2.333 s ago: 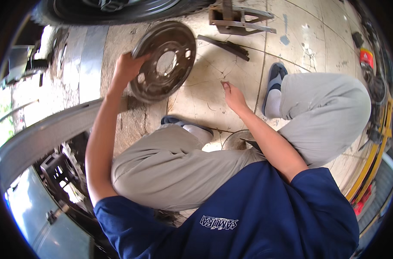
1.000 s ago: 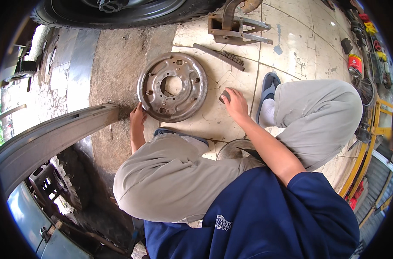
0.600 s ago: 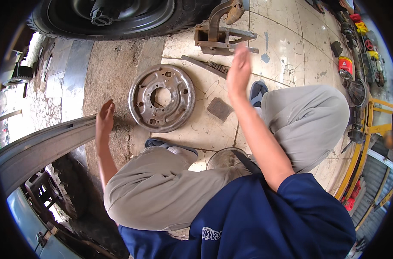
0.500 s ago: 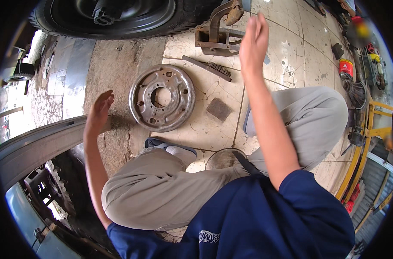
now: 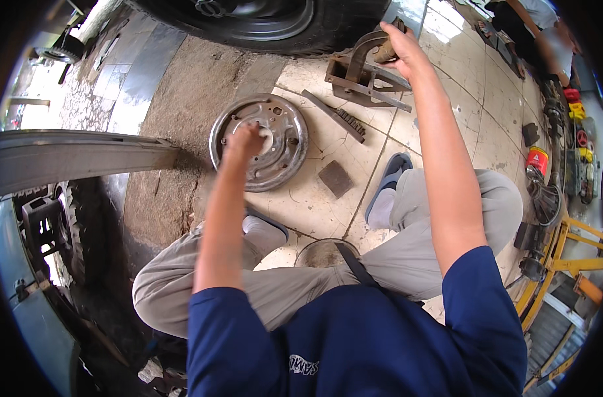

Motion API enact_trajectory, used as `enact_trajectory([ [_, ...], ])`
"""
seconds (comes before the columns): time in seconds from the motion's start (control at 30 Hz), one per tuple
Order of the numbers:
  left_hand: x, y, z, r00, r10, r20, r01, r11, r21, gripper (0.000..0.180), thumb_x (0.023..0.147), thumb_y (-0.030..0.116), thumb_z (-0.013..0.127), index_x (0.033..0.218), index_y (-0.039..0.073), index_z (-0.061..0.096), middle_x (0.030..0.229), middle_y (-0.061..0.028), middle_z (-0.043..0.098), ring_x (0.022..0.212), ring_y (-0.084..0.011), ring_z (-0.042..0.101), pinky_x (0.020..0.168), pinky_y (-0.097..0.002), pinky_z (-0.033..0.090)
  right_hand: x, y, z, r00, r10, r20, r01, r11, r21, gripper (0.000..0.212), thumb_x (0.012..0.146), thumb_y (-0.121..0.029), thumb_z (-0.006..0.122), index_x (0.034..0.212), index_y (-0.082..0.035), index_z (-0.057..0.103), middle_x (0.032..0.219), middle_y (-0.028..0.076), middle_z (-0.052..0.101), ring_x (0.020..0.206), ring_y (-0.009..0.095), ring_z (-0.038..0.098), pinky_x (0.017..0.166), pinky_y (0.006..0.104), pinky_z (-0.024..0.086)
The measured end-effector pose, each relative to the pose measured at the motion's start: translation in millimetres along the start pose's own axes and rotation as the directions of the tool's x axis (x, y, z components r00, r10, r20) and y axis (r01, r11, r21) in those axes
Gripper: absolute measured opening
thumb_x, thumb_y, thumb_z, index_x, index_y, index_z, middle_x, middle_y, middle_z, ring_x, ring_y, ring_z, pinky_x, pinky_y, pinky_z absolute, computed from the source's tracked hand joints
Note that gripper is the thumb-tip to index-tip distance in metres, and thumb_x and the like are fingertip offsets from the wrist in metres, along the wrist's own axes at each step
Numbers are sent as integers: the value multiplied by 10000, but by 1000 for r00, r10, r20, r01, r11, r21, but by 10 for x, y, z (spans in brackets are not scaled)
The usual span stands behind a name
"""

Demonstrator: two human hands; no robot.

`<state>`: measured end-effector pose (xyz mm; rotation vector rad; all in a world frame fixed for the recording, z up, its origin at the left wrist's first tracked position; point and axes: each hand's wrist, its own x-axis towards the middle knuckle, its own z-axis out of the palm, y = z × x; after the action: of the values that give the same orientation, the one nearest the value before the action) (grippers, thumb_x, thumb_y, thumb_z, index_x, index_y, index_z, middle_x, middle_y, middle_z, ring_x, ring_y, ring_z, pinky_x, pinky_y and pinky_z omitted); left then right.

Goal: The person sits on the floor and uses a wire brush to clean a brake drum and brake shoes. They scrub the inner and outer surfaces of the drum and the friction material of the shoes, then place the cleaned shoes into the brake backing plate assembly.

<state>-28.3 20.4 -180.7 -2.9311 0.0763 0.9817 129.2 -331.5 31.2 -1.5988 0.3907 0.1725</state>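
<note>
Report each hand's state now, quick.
Left hand: over the middle of the round metal plate; blurred, grip cannot be told.
Right hand: closed on the rusty curved metal arm.

My left fingers [image 5: 254, 137] are at the middle of the round metal plate [image 5: 289, 151]; my right fingers [image 5: 392, 36] wrap the rusty curved piece [image 5: 358, 59], the brush [image 5: 336, 116] lying between.

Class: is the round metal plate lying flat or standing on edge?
Flat: the plate shows a nearly round face from above, the left hand at its centre.
</note>
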Motion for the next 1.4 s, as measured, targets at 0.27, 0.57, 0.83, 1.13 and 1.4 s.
enact_trajectory([
  [0.27, -200, 1136, 607, 870, -380, -315, 131, 792, -596, 740, 882, 496, 645, 1448, 62, 448, 1276, -231, 617, 1204, -401, 583, 1037, -594, 378, -126, 160, -132, 996, -24, 89, 19, 998, 56, 832, 867, -286, 697, 1507, -107, 198, 1393, 227, 445, 1188, 398, 551, 842, 631, 532],
  [0.57, -107, 1337, 538, 881, -351, -316, 69, 757, -650, 714, 874, 475, 643, 1370, -24, 524, 1199, -278, 646, 1130, -429, 625, 974, -511, 473, -283, -81, -396, 995, 74, -67, -63, 986, 157, 370, 938, -278, 634, 1236, -79, 541, 1121, 137, 609, 997, 322, 610, 793, 635, 540],
  [0.83, -107, 1523, 374, 944, -154, -291, -116, 672, -731, 515, 882, 417, 613, 1244, 51, 651, 1195, -246, 675, 1164, -411, 634, 1001, -456, 511, -1065, -645, -281, 971, -223, 80, 228, 973, -48, 643, 912, -332, 689, 1425, -22, 454, 1260, 148, 593, 1107, 273, 611, 803, 494, 561],
  [1.13, -336, -46, -1906, 986, 90, -142, -122, 963, -238, 619, 1006, 509, 504, 1527, 183, 431, 1539, -122, 471, 1405, -336, 459, 1198, -471, 336, -1332, -652, 124, 921, -228, 315, 264, 961, -79, 509, 943, -333, 664, 1394, -121, 564, 1225, 74, 637, 1102, 201, 624, 837, 423, 533],
  [1.4, -1554, -244, -2722, 925, 377, -52, -380, 913, -149, 960, 901, 606, 644, 1625, 240, 131, 1537, -196, 443, 1408, -359, 449, 1157, -470, 401, -1667, -199, 954, 895, -20, 447, 104, 981, -165, 744, 929, -326, 656, 1542, -31, 357, 1457, 247, 493, 1349, 317, 485, 1148, 485, 334],
])
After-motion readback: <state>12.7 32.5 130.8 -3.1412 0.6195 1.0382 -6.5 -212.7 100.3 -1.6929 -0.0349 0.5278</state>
